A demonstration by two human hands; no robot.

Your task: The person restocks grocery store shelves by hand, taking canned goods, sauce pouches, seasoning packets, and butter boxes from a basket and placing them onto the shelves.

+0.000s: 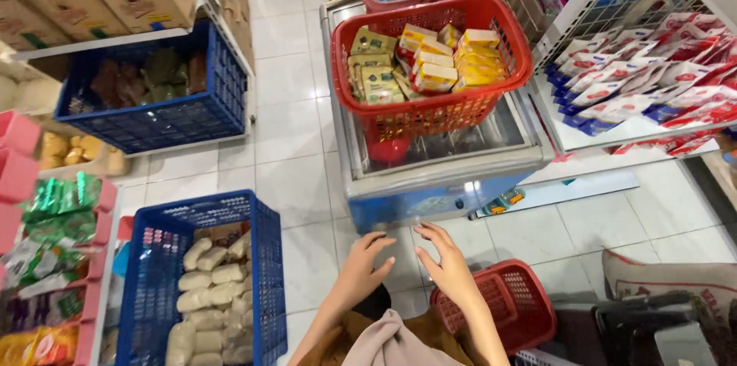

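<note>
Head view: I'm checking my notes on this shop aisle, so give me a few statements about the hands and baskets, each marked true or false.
1. Both hands are empty. True: the left hand and right hand hold nothing, fingers spread.
2. The red basket on the chest freezer holds yellow and green packets. True.
3. The right hand grips the small red basket on the floor. False: it hovers above it, not touching.
4. The blue crate at lower left holds bottles. False: it holds pale bagged goods.
5. The floor is wooden. False: white tiles.
</note>
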